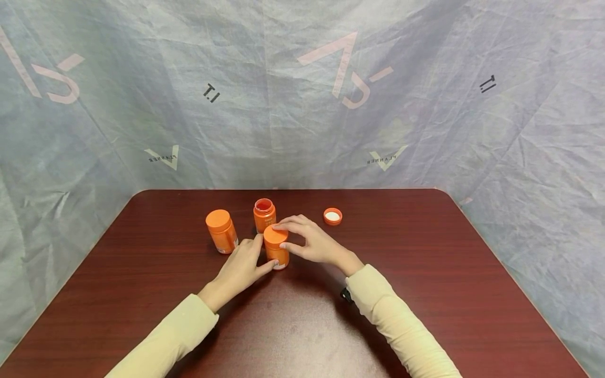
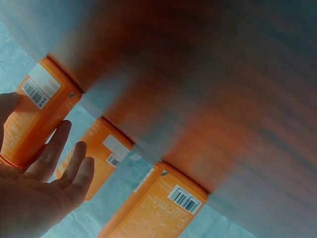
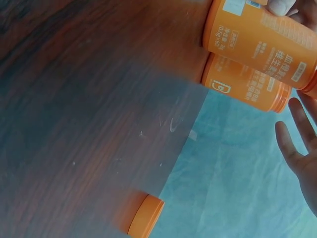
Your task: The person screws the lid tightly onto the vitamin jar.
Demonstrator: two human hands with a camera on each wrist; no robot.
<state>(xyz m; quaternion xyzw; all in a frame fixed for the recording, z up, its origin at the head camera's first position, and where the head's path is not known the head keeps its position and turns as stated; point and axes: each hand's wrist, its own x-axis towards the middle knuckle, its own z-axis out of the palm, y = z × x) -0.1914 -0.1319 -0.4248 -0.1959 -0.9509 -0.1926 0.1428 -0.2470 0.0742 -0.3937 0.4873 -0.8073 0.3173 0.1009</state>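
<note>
In the head view, the left hand (image 1: 240,266) is around the lower part of the front orange bottle (image 1: 278,256), thumb on its near side. The right hand (image 1: 314,242) holds that bottle's orange lid (image 1: 275,236) between thumb and fingers. The bottle stands upright, lid on. Just behind it stands an uncapped orange bottle (image 1: 264,216), its mouth facing up. The left wrist view shows the left hand (image 2: 49,193) with its thumb against the front bottle (image 2: 42,109). In the right wrist view, the right hand (image 3: 304,148) has some fingers spread beside the front bottle's top.
A third orange bottle (image 1: 221,232), lid on, stands to the left of the other two. To the right, behind the right hand, a loose orange lid (image 1: 333,216) lies with its white inside up. The dark red table (image 1: 402,252) ends at a grey cloth backdrop (image 1: 283,131).
</note>
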